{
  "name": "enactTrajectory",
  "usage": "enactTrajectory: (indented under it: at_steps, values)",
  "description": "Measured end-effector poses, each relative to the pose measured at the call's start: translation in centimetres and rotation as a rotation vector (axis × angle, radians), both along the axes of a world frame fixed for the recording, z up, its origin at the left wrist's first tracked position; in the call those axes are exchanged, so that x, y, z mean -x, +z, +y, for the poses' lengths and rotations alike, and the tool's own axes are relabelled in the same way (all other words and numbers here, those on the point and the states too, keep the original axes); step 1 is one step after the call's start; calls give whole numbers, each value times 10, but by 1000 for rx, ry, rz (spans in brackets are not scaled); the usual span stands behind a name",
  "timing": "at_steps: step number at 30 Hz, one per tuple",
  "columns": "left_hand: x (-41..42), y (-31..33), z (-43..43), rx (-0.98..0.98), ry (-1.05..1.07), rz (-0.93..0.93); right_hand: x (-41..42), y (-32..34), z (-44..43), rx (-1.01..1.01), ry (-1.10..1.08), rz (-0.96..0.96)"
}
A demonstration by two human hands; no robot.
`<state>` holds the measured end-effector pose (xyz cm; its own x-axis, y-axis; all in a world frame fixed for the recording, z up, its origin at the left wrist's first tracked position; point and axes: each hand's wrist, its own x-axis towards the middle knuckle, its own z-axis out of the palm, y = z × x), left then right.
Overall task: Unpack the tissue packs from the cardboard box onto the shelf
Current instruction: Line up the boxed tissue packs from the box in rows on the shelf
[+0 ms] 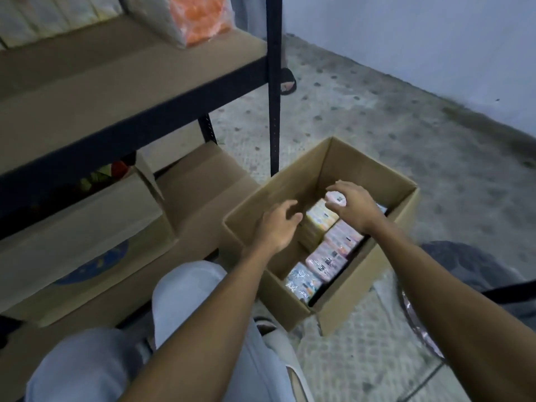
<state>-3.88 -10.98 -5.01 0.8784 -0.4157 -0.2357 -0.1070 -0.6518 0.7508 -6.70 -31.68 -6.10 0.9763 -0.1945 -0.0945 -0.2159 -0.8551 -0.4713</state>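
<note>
An open cardboard box [374, 274] stands on the floor in front of me. Several pastel tissue packs [327, 258] lie in a row along its right side; the left half shows bare cardboard. My right hand [352, 206] hovers over the far end of the row, fingers curled around the topmost pink pack [336, 197] and touching it. My left hand [280, 226] reaches into the box just left of the row, fingers spread, holding nothing. The brown shelf board [95, 91] of a dark metal rack lies up to the left.
A black upright post [274, 91] of the rack stands just behind the box. Wrapped goods, one orange [200, 20], sit on the shelf's far side. Two larger cardboard boxes [121, 242] sit under the shelf at left. My knees [185, 288] are at the bottom.
</note>
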Motion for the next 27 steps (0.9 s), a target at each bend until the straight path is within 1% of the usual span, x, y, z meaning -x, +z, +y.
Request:
enactTrajectory:
  at_steps: [6, 10, 16, 19, 24, 27]
  values:
    - [-26, -46, -57, 3, -27, 109, -31, -42, -51, 29, -33, 100]
    - [-42, -74, -92, 26, -41, 148, -47, -68, -73, 79, -38, 117]
    - [-53, -110, -126, 63, 6, 192, -62, -94, -94, 126, 86, 179]
    - [-52, -121, -135, 103, 55, 207, -66, -99, -97, 168, 162, 186]
    - [-50, -133, -137, 133, 137, 223, -70, -101, -99, 231, 189, 247]
    - [-51, -140, -131, 116, 238, 211, -75, -97, -96, 262, 176, 239]
